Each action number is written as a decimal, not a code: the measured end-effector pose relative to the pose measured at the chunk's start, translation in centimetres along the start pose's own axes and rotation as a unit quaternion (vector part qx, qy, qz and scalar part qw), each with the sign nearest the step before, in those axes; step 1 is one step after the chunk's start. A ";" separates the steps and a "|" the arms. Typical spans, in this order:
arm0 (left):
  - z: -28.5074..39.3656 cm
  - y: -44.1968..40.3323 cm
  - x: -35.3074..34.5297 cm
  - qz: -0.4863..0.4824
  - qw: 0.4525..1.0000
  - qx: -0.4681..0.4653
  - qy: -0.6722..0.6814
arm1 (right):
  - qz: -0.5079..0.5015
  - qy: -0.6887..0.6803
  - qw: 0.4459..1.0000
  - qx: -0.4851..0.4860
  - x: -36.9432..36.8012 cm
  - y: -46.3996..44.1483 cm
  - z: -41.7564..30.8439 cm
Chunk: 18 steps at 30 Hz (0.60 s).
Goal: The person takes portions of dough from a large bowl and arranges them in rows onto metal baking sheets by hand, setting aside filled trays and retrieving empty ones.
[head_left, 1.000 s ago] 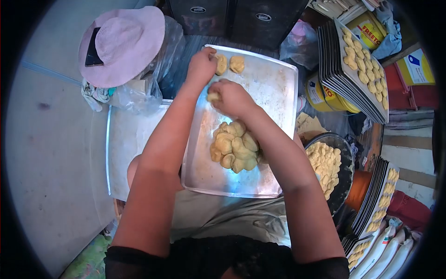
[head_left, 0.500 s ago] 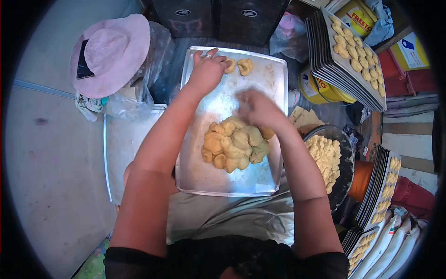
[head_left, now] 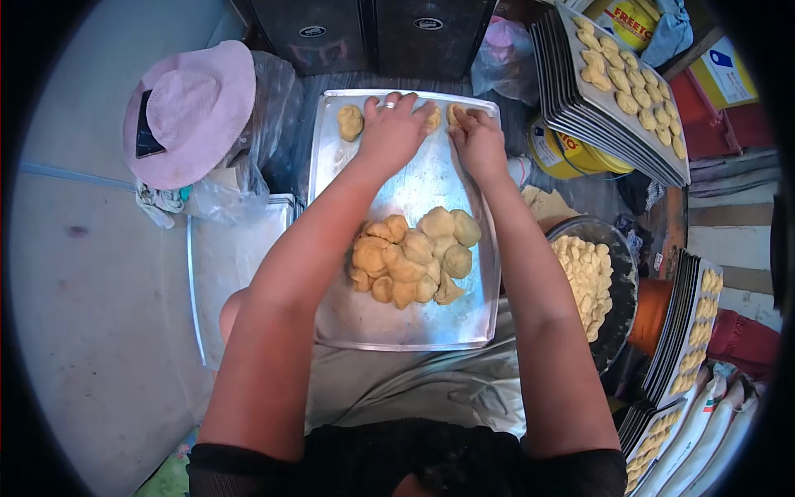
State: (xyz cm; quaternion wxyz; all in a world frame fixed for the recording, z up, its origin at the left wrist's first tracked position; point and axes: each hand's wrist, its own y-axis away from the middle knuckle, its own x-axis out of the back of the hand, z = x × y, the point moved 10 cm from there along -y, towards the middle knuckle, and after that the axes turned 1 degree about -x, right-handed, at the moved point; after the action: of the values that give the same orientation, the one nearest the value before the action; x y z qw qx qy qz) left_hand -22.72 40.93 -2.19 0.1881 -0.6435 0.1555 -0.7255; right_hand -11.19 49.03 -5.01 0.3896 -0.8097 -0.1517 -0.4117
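A metal baking tray [head_left: 331, 323] lies before me with a heap of yellowish dough lumps [head_left: 406, 261] on its nearer half. My left hand [head_left: 396, 137], a ring on one finger, rests near the tray's far edge with its fingers spread. Its thumb side touches a small dough piece [head_left: 433, 118], partly covered. My right hand [head_left: 479, 145] is at the far right corner, fingers closed against another dough piece [head_left: 453, 114], mostly hidden by them. To the left of my left hand sits a third dough piece [head_left: 350, 123].
On the right stand a bowl of dough pieces [head_left: 584, 282], stacked trays of shaped dough [head_left: 617, 91], a yellow bucket [head_left: 563, 157] and more loaded trays [head_left: 687, 348]. To the left are a pink hat [head_left: 195, 108] with a phone [head_left: 147, 132] and another tray [head_left: 236, 248].
My right hand has moved from above the dough heap to the tray's far right corner. My left hand has shifted right, uncovering the leftmost dough piece. The view has moved slightly.
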 end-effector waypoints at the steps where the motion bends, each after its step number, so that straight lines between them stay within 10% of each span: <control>1: -0.2 0.8 1.5 0.026 0.999 0.016 0.017 | 0.031 0.077 0.997 -0.007 2.0 0.2 -1.4; 5: -3.8 4.7 3.0 -0.091 0.992 0.085 0.034 | -0.208 -0.258 0.909 -0.252 2.1 3.9 -0.6; 7: -4.5 6.0 4.5 -0.033 0.996 0.074 0.025 | -0.379 -0.282 0.880 -0.052 1.0 7.9 -6.5; 8: -4.5 6.0 4.4 -0.023 0.998 0.059 0.013 | -0.391 -0.262 0.875 0.113 -0.1 10.1 -8.3; 13: -5.0 4.0 0.8 -0.057 0.998 0.032 -0.012 | -0.442 -0.362 0.788 -0.230 -0.8 10.5 -3.6; 16: -4.7 3.1 0.4 -0.052 0.998 0.010 -0.039 | -0.373 -0.286 0.882 -0.030 1.9 9.0 -6.0; 18: -5.2 3.7 3.2 0.021 0.997 0.073 -0.020 | -0.379 -0.251 0.886 -0.091 1.7 8.6 -5.2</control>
State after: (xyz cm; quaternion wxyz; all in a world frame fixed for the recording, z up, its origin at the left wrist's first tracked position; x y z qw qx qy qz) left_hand -27.94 36.05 -1.79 0.2527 -0.6388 0.1123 -0.7179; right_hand -8.08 39.38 -6.21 0.0778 -0.7989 -0.5014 -0.3228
